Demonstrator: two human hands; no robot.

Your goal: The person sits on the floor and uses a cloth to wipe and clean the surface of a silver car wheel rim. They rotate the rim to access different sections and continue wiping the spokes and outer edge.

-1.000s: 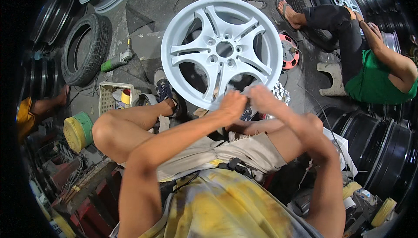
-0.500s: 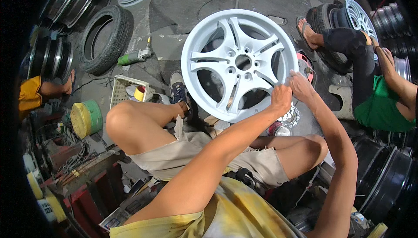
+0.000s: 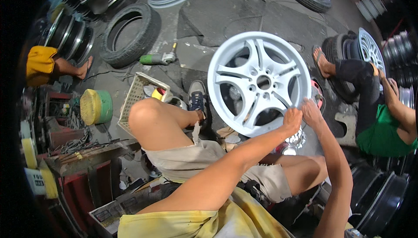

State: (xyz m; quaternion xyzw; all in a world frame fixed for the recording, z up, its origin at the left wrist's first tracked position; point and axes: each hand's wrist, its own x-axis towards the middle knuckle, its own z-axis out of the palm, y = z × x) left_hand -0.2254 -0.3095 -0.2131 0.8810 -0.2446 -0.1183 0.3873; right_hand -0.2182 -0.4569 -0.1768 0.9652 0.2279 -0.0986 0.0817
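A pale grey-white alloy wheel rim [image 3: 254,74] with split spokes lies face up on the floor beyond my bent legs. My left hand [image 3: 292,121] is closed like a fist at the lower right edge of this rim. Just right of it, my right hand [image 3: 311,111] has its fingers curled against the same outer edge. The two hands nearly touch, and whatever lies between their fingers is hidden. Close below them is a small round can [image 3: 288,150] beside a cluster of white and silvery pieces [image 3: 297,139].
A green angle grinder [image 3: 159,58] lies left of the rim, near a loose tyre [image 3: 130,35]. A cream basket [image 3: 130,101] and a yellow-green round container [image 3: 96,107] stand left. At right, a person in green [image 3: 381,133] handles another wheel [image 3: 371,50]. More rims line both sides.
The whole view has shifted, so the rim and both hands now appear lower and further right. My hands stay at about the same part of the rim's edge.
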